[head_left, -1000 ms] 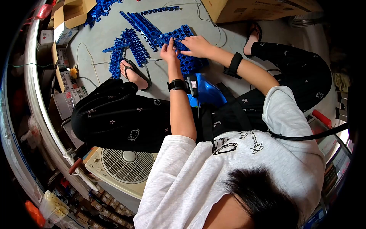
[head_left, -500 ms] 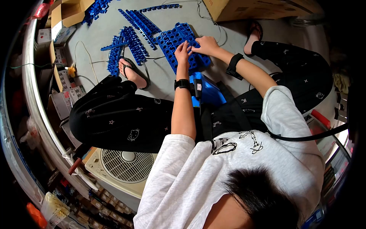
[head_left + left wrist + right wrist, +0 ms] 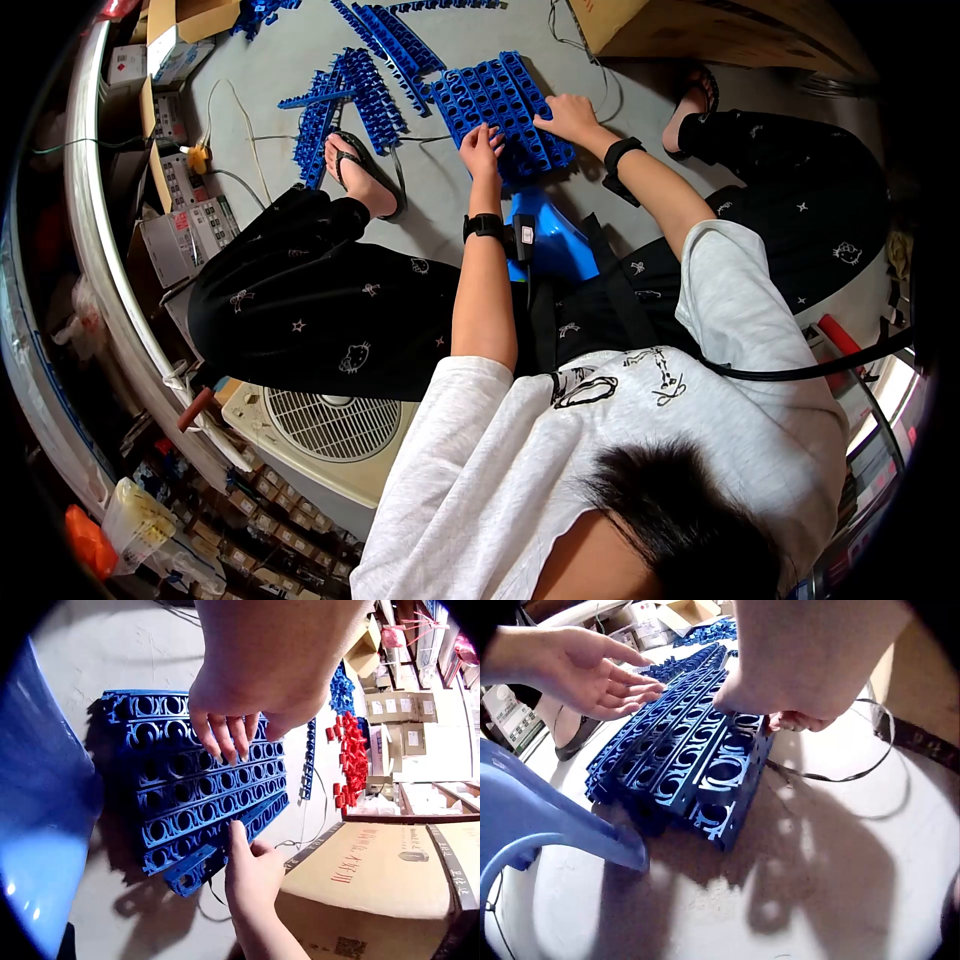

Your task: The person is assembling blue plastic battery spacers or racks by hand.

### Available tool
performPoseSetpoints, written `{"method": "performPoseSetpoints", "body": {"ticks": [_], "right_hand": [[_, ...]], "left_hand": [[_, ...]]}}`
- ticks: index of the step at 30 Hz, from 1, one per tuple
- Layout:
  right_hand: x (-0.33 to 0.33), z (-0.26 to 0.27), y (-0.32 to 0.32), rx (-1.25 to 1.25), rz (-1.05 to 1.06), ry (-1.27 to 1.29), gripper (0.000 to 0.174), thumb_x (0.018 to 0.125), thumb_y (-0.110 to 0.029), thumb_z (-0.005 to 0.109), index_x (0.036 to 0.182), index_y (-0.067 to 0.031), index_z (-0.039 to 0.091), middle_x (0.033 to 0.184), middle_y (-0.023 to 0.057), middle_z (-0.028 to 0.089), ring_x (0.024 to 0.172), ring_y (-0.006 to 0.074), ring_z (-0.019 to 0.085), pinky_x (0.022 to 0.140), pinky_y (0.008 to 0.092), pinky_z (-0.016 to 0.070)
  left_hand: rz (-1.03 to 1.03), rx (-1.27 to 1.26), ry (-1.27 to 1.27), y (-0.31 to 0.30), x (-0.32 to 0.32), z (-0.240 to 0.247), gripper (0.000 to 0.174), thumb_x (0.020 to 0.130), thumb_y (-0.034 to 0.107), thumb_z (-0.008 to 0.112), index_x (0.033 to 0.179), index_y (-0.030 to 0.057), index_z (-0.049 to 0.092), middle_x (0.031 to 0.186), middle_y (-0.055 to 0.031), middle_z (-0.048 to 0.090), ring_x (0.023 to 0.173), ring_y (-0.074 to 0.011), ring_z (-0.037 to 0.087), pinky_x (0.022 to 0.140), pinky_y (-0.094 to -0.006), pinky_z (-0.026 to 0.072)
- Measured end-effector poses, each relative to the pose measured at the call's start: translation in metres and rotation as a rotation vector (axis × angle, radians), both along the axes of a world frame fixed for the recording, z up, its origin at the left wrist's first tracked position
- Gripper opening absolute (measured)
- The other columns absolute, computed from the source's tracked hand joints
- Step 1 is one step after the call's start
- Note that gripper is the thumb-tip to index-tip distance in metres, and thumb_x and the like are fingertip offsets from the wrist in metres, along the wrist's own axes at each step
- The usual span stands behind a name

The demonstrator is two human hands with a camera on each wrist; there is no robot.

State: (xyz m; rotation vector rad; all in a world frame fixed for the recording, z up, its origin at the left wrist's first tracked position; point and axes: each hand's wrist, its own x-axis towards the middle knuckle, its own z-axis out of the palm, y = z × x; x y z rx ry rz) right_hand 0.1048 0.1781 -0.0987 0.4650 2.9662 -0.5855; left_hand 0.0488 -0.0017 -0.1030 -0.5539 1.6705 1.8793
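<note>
A panel of blue plastic strips with rows of round holes (image 3: 478, 100) lies on the floor in front of the person. Its outermost strip (image 3: 191, 876) slants slightly away from the neighbouring row in the left wrist view. My right hand (image 3: 572, 118) pinches this strip at the panel's right side, thumb on top; in the right wrist view its fingertips (image 3: 799, 721) show past the outer edge. Over the near-left part of the panel is my left hand (image 3: 482, 152), its fingers loosely extended and holding nothing. The right wrist view shows that left palm (image 3: 585, 675) turned sideways.
Smooth blue plastic, like a stool (image 3: 548, 240), stands between the legs. More blue strips (image 3: 365, 100) lie to the left, near a sandalled foot (image 3: 355, 175). A large cardboard box (image 3: 720, 40) is at the far right. Cables run over the floor; a box fan (image 3: 335, 425) is behind.
Both hands moved from the panel's far-left side toward its right and have drawn apart. The left hand's fingers have loosened. The head view has shifted slightly.
</note>
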Motion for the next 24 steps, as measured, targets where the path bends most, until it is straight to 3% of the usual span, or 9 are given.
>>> {"method": "performPoseSetpoints", "body": {"ticks": [10, 12, 16, 19, 21, 23, 24], "right_hand": [[0.004, -0.012, -0.003, 0.023, 0.108, -0.11, 0.045, 0.084, -0.045, 0.047, 0.085, -0.0008, 0.053, 0.07, 0.0199, 0.061, 0.066, 0.0355, 0.061, 0.06, 0.0446, 0.0483], [0.004, -0.014, -0.002, 0.019, 0.126, -0.126, 0.045, 0.086, -0.045, 0.044, 0.087, -0.0003, 0.052, 0.07, 0.0205, 0.061, 0.067, 0.0362, 0.06, 0.06, 0.0452, 0.048], [0.006, -0.02, 0.004, -0.056, 0.153, -0.119, 0.044, 0.088, -0.046, 0.039, 0.087, -0.0023, 0.049, 0.07, 0.0194, 0.061, 0.066, 0.0385, 0.059, 0.059, 0.0467, 0.0467], [0.005, -0.02, 0.006, -0.128, 0.127, -0.154, 0.044, 0.088, -0.047, 0.038, 0.087, -0.0039, 0.048, 0.072, 0.0181, 0.061, 0.068, 0.0384, 0.058, 0.061, 0.0475, 0.0456], [0.004, -0.017, 0.005, -0.168, 0.092, -0.185, 0.045, 0.088, -0.048, 0.038, 0.087, -0.0048, 0.047, 0.073, 0.0176, 0.061, 0.07, 0.0379, 0.058, 0.063, 0.0479, 0.0449], [0.001, -0.011, 0.001, -0.292, -0.168, -0.197, 0.047, 0.088, -0.05, 0.037, 0.089, -0.0042, 0.046, 0.077, 0.0204, 0.06, 0.075, 0.0384, 0.058, 0.068, 0.0482, 0.0441], [-0.001, -0.016, 0.002, -0.292, -0.167, -0.198, 0.047, 0.088, -0.05, 0.037, 0.089, -0.0042, 0.046, 0.077, 0.0204, 0.06, 0.075, 0.0384, 0.058, 0.068, 0.0482, 0.0441]], "left_hand": [[0.013, 0.006, -0.005, -0.005, 0.0, -0.006, 0.024, 0.085, 0.022, 0.056, 0.1, 0.0034, 0.053, 0.089, -0.0095, 0.063, 0.074, -0.0184, 0.062, 0.057, -0.0264, 0.0484], [0.057, -0.006, 0.015, -0.005, 0.0, -0.008, 0.021, 0.086, 0.02, 0.055, 0.097, 0.0021, 0.054, 0.084, -0.0082, 0.063, 0.067, -0.0135, 0.06, 0.053, -0.0217, 0.0455], [0.147, -0.075, 0.091, -0.008, -0.001, -0.012, 0.019, 0.086, 0.018, 0.055, 0.095, 0.002, 0.054, 0.082, -0.007, 0.062, 0.065, -0.0124, 0.059, 0.052, -0.0211, 0.0444], [0.247, -0.213, 0.171, -0.012, 0.002, -0.014, 0.018, 0.085, 0.016, 0.056, 0.095, 0.0014, 0.054, 0.081, -0.0066, 0.061, 0.069, -0.0154, 0.058, 0.056, -0.024, 0.0457], [0.255, -0.553, 0.345, -0.016, 0.005, -0.015, 0.021, 0.083, 0.017, 0.057, 0.095, 0.0, 0.053, 0.083, -0.0101, 0.06, 0.076, -0.0219, 0.058, 0.067, -0.0306, 0.0465], [0.28, -0.679, 0.31, -0.017, 0.006, -0.017, 0.025, 0.083, 0.019, 0.057, 0.097, -0.0009, 0.054, 0.085, -0.0123, 0.06, 0.079, -0.025, 0.057, 0.071, -0.0337, 0.0451], [0.301, -0.804, 0.275, -0.017, 0.006, -0.018, 0.028, 0.083, 0.021, 0.057, 0.098, -0.0018, 0.054, 0.086, -0.0145, 0.059, 0.082, -0.0282, 0.056, 0.076, -0.0369, 0.0438]]}}
